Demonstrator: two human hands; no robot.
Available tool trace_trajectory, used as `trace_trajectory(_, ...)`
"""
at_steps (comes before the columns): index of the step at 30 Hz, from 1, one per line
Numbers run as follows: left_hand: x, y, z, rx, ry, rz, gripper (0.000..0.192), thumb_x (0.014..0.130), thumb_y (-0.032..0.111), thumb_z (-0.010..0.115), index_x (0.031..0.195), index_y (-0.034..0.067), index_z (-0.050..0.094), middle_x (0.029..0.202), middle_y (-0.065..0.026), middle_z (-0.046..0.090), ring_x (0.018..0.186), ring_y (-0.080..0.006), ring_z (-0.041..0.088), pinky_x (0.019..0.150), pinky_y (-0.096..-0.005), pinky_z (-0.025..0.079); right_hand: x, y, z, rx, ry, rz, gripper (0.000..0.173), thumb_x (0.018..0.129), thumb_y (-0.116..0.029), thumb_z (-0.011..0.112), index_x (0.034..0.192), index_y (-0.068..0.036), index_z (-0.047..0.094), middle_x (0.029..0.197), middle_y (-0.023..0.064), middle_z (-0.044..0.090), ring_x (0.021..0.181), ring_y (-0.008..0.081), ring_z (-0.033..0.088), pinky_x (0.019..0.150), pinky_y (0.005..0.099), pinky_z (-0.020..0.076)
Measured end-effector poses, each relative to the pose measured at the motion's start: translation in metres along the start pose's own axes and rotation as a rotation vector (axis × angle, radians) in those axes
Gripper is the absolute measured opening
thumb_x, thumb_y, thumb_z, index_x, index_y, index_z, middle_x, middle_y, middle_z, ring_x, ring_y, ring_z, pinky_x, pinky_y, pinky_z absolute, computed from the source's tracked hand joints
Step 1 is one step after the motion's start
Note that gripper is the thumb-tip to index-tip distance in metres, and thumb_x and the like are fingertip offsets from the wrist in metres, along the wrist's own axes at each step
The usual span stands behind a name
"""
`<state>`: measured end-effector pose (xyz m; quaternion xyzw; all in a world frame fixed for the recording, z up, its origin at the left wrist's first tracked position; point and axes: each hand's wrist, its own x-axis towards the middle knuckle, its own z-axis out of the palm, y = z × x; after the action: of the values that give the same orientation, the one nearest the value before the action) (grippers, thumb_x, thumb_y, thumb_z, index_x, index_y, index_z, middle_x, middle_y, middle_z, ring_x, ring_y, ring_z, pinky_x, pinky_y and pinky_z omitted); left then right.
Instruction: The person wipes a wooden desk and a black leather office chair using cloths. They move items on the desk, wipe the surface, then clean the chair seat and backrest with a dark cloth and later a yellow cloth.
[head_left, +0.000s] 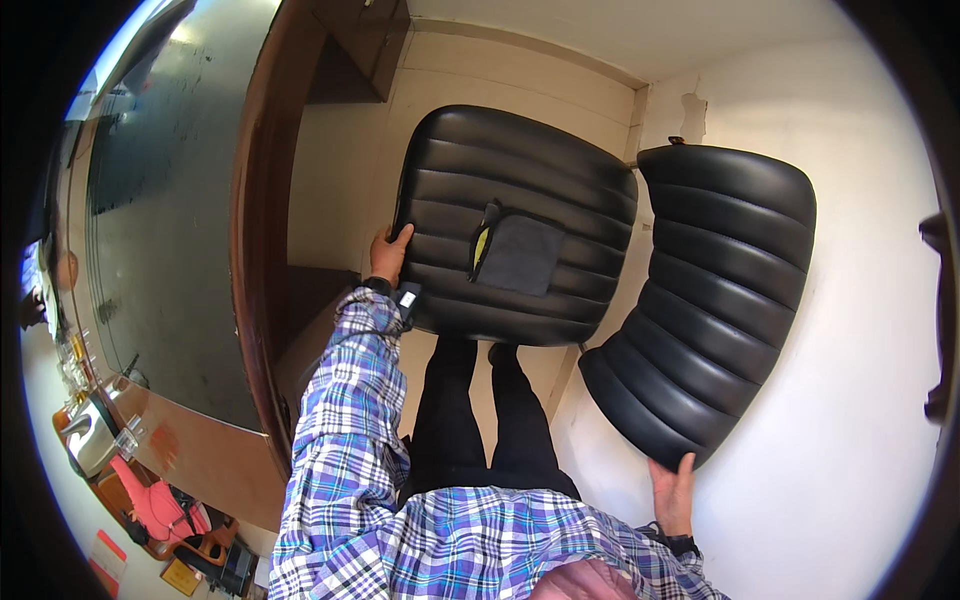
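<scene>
Before me stands a chair with a black, ribbed, padded seat (517, 161) and a matching curved backrest (720, 300) on its right side. My left hand (390, 253) grips the seat's left edge, thumb on top and the other fingers hidden beyond the rim. At the backrest's near end, my right hand (673, 491) holds the lower edge between thumb and fingers. A folded dark grey cloth (525, 251) lies on the seat, with a yellow-green strip (481, 251) showing at its left side. The chair's legs or base are hidden under the seat.
A brown wooden desk (255, 225) with a dark glossy top (172, 225) runs along the left. The white wall (855, 337) stands close behind the backrest. Tiled floor (487, 71) shows beyond the seat. A pink cloth item (161, 510) rests on another chair at lower left.
</scene>
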<state>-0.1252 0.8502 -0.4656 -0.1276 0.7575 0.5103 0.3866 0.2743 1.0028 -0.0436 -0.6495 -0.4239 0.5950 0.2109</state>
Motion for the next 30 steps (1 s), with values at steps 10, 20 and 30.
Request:
trace_trajectory(10, -0.106, 0.055, 0.090, 0.933, -0.351, 1.003, 0.067, 0.084, 0.044, 0.062, 0.142, 0.019, 0.040, 0.155, -0.0052, 0.022, 0.144, -0.0325, 0.014, 0.114, -0.0513, 0.014, 0.028, -0.063, 0.078, -1.575, 0.212, -0.763, 0.063, 0.088, -0.020, 0.060, 0.145, -0.009, 0.034, 0.154, 0.0160, 0.020, 0.143, 0.0359, 0.017, 0.115, 0.0486, 0.0170)
trace_trajectory(20, -0.059, 0.033, 0.096, 1.053, -0.282, 1.025, 0.065, 0.087, 0.057, 0.053, 0.144, 0.031, 0.037, 0.157, 0.0013, 0.020, 0.145, -0.0318, 0.010, 0.114, -0.0552, 0.005, 0.040, -0.065, 0.068, -1.808, 0.224, -0.803, 0.057, 0.094, -0.040, 0.052, 0.141, -0.009, 0.041, 0.154, 0.0202, 0.018, 0.142, 0.0433, 0.013, 0.112, 0.0561, 0.0153)
trace_trajectory(30, 0.042, 0.112, 0.080, 0.997, 0.237, 1.001, 0.068, 0.083, 0.054, 0.060, 0.141, 0.025, 0.043, 0.154, -0.0056, 0.024, 0.140, -0.0405, 0.015, 0.108, -0.0629, 0.014, 0.039, -0.063, 0.072, -1.868, 0.238, -0.822, 0.058, 0.094, -0.038, 0.052, 0.143, -0.009, 0.039, 0.154, 0.0185, 0.018, 0.143, 0.0399, 0.013, 0.113, 0.0536, 0.0153)
